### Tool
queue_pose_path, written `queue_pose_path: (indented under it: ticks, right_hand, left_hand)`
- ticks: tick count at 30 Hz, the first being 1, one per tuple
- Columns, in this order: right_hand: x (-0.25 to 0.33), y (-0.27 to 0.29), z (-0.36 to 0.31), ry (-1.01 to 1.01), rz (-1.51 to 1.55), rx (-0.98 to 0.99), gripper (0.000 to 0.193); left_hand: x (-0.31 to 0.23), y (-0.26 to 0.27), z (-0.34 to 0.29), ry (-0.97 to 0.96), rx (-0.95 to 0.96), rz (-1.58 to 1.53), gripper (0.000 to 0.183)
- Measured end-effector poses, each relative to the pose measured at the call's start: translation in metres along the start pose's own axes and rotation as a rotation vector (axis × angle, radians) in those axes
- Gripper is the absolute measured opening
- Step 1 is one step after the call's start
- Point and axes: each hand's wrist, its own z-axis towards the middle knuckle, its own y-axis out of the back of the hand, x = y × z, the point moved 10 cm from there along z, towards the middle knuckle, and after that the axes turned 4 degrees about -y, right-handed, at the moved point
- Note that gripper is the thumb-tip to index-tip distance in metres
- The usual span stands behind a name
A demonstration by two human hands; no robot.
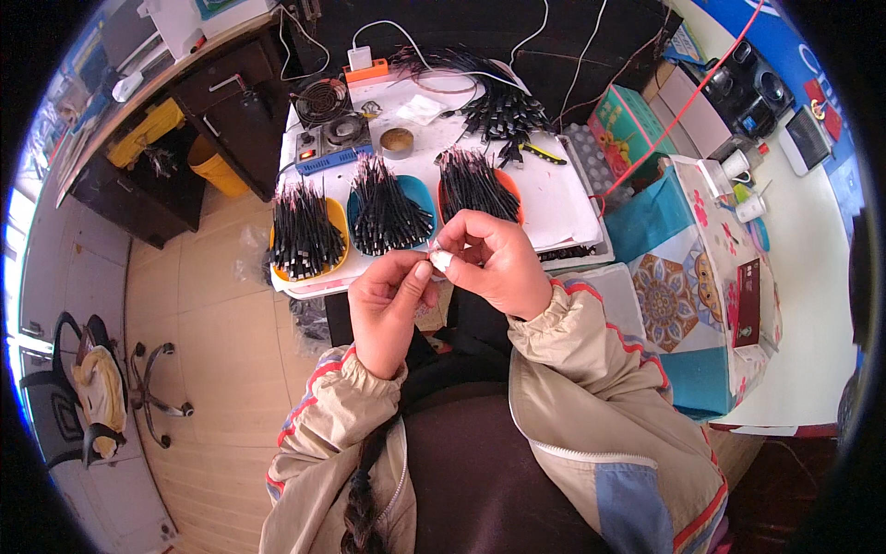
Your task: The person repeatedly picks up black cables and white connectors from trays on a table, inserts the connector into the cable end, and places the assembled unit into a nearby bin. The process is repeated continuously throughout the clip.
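My left hand (392, 305) and my right hand (503, 263) meet in front of my chest, just short of the table's near edge. Thumb and fingers of each are pinched together, tip to tip. Whatever small thing lies between them is mostly hidden; a thin pinkish tip shows there. White tape or a bandage wraps my right thumb (443, 260). Beyond my hands stand three plates: a yellow one (342, 224), a teal one (428, 196) and an orange-red one (517, 187). Each holds a bundle of short black cables (392, 208) with pinkish wire ends.
Behind the plates are a blue-grey powered device (334, 159), a small round tin (397, 140), a black fan (321, 100) and yellow-handled pliers (543, 153). More black cables (506, 111) lie at the back. A patterned box (683, 286) stands to the right, an office chair (152, 392) to the left.
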Motion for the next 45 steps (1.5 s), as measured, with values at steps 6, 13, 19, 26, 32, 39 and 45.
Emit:
queue_pose_path:
  ticks: [6,13,19,26,32,39,45]
  right_hand:
    - [-0.013,-0.013,0.001,-0.042,0.38,0.094,0.009]
    - [-0.022,-0.02,-0.003,-0.078,0.577,0.101,0.008]
    - [-0.028,-0.02,-0.004,-0.167,0.527,0.148,0.013]
    - [-0.038,-0.024,-0.004,-0.221,0.738,0.146,0.009]
    - [-0.052,-0.015,-0.005,-0.288,0.682,0.089,0.01]
    - [-0.088,-0.038,-0.014,-0.542,1.148,0.266,0.025]
    - [-0.094,0.078,0.022,-0.266,-0.001,-0.142,0.017]
  left_hand:
    - [0.014,-0.004,0.001,0.135,0.03,-0.428,0.01]
    - [0.025,-0.008,-0.003,0.271,0.065,-0.608,0.011]
    - [0.026,-0.012,-0.006,0.341,0.182,-0.559,0.012]
    - [0.031,-0.005,-0.005,0.255,0.058,-0.512,0.011]
    - [0.029,-0.001,-0.003,0.161,0.097,-0.268,0.013]
    - [0.026,-0.01,-0.002,-0.001,0.206,0.234,0.012]
    - [0.053,0.008,0.005,0.168,0.06,-0.006,0.014]
